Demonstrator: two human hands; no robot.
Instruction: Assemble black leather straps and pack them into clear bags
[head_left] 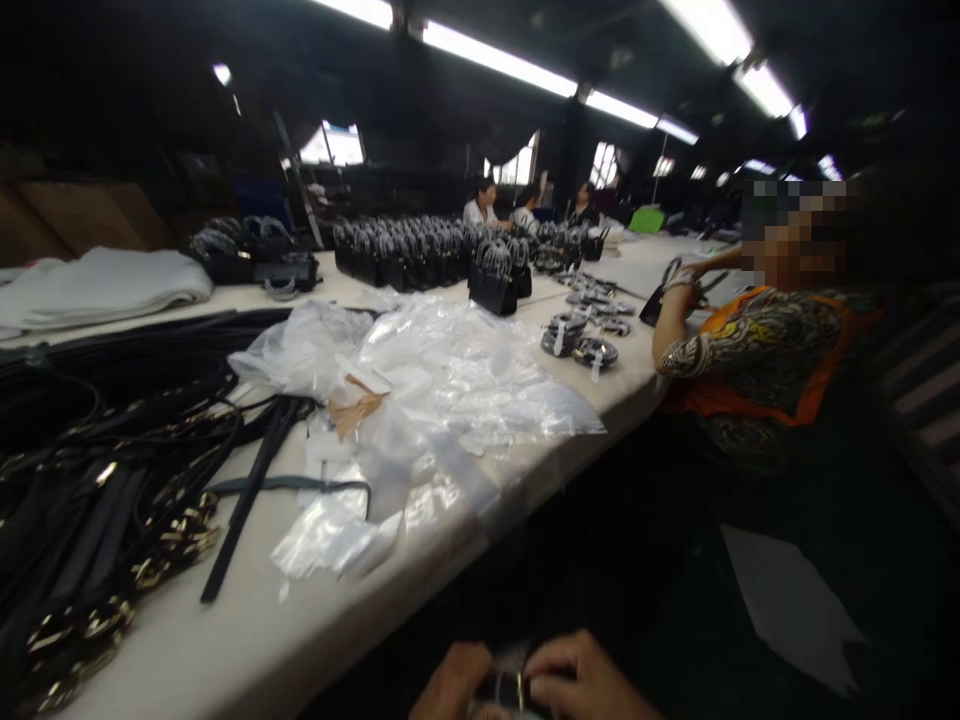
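At the bottom edge, below the table's front side, my left hand [456, 682] and my right hand [583, 682] are close together. Between them is a dark strap [508, 690] with a gold-coloured metal fitting, and something clear like plastic film lies against it. The fingers of my right hand pinch near the gold fitting. My left hand is closed on the other side of the strap, partly cut off by the frame. Nearest on the table are clear plastic bags [450, 360] in a loose heap and black straps [97, 500] with gold clasps at the left.
Several black handbags [405, 260] with wrapped handles stand farther back on the long table [247, 640]. Coiled straps [592, 350] lie near its right edge. A co-worker [757, 350] at the right handles a black bag. White sheets [105, 285] are stacked at left; a pale sheet [787, 605] lies low right.
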